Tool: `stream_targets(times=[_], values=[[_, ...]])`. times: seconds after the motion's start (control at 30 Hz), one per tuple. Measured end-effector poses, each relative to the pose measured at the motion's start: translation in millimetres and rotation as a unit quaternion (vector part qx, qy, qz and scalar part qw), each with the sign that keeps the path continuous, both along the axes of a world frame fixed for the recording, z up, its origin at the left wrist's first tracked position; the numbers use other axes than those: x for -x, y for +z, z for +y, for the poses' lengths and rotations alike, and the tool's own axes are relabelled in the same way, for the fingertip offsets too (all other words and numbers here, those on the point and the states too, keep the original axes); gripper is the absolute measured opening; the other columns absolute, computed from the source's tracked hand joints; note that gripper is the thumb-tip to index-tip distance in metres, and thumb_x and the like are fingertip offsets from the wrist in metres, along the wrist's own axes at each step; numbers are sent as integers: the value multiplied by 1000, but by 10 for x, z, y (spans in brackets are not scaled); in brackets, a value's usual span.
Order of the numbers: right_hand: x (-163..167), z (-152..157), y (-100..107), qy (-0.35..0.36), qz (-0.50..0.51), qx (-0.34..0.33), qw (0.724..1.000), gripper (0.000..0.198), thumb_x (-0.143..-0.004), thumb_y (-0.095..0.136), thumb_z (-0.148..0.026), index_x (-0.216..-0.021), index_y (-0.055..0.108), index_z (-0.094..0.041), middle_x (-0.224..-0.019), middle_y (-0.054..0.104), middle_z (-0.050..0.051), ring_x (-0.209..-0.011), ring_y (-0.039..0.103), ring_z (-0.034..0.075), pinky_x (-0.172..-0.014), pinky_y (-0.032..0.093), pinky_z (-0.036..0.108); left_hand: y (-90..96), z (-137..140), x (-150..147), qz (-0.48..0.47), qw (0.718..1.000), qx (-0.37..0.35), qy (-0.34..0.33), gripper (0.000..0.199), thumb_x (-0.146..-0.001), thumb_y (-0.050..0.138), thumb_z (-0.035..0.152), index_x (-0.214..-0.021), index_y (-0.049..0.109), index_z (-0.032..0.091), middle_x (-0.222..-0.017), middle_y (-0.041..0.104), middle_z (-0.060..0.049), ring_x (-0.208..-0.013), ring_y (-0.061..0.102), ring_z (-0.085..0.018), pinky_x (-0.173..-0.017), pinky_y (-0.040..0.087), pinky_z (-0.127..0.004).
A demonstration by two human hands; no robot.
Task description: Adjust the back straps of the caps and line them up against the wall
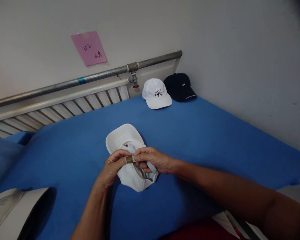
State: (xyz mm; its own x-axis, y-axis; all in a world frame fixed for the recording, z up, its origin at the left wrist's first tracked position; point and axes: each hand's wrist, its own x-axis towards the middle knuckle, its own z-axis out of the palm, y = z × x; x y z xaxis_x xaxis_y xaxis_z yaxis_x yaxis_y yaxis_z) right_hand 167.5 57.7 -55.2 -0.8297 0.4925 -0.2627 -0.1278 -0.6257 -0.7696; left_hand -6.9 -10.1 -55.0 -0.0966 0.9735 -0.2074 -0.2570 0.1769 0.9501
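A white baseball cap (132, 180) lies upturned on the blue cover, its brim (123, 138) pointing away from me and its inside facing up. A brass-coloured buckle (129, 159) shows at the back strap, between my two hands. My left hand (112, 168) is closed, pinching the buckle between thumb and fingers. From the right, my right hand (152, 159) pinches the pale strap end close beside the buckle. Its curled fingers hide part of the strap and the cap's opening.
A white cap with black letters (157, 94) and a black cap (181, 87) sit at the back, touching. Behind runs a radiator (72, 108) with a metal pipe (105, 74). A white brimmed hat (12, 210) stands at the lower left. Pink paper (89, 48) hangs on the wall.
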Motion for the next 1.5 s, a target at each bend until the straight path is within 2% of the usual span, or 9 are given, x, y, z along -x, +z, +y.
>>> stream_targets(times=[0.27,0.47,0.63,0.8,0.9,1.07,1.27,1.37,1.5], values=[[0,4,-28,31,51,87,994,26,-61,79,-22,-72,57,-13,-60,60,-1,-42,46,3,-38,38,14,-4,-20,24,-32,999,-2,-22,16,-59,81,26,-70,72,20,-67,69,3,-59,59,-8,-57,43,-17],[7,27,-18,61,47,80,994,29,-59,80,-23,-72,56,-13,-60,59,-2,-41,45,2,-37,38,13,-27,-15,22,-22,1000,13,-18,16,-60,81,27,-72,72,20,-69,70,2,-63,60,-9,-62,45,-18],[28,2,8,38,37,57,997,28,-61,79,-25,-72,57,-12,-58,57,-3,-41,45,3,-37,39,14,0,9,-14,-3,1000,11,-18,15,-63,79,27,-74,72,20,-72,70,2,-67,61,-9,-65,45,-17],[41,7,-57,24,64,94,993,31,-60,81,-26,-73,56,-13,-61,58,-3,-42,44,2,-40,39,14,7,-16,2,-6,999,-14,-44,20,-64,78,29,-83,71,24,-78,70,2,-69,61,-11,-65,46,-19],[38,16,-85,23,70,99,992,30,-62,80,-26,-73,55,-13,-61,58,-4,-42,44,2,-41,39,15,-16,-34,30,42,996,-46,-62,32,-62,80,26,-92,70,27,-91,68,1,-82,60,-14,-71,46,-21],[34,14,-76,14,69,91,993,27,-64,78,-24,-75,57,-13,-62,59,-3,-42,45,2,-40,39,15,9,-39,28,176,978,-106,-39,20,-71,73,25,-90,69,27,-90,66,1,-89,58,-16,-80,44,-24],[44,1,-78,-5,72,66,995,25,-65,77,-26,-75,58,-13,-60,58,-4,-42,45,3,-40,40,16,133,-107,-22,351,916,-193,-1,24,-72,73,23,-95,68,26,-93,65,-2,-84,59,-18,-75,44,-27],[42,-4,-79,0,77,60,995,25,-65,77,-27,-75,58,-13,-60,56,-4,-42,44,3,-40,39,16,133,-131,-47,366,905,-215,14,24,-72,72,22,-95,67,25,-89,65,-2,-80,59,-17,-71,44,-26],[30,7,-61,15,84,77,993,26,-64,78,-25,-75,57,-13,-61,56,-4,-42,44,3,-40,37,15,82,-117,-70,312,928,-201,1,19,-75,70,22,-93,66,26,-86,65,0,-81,58,-15,-72,43,-23]])
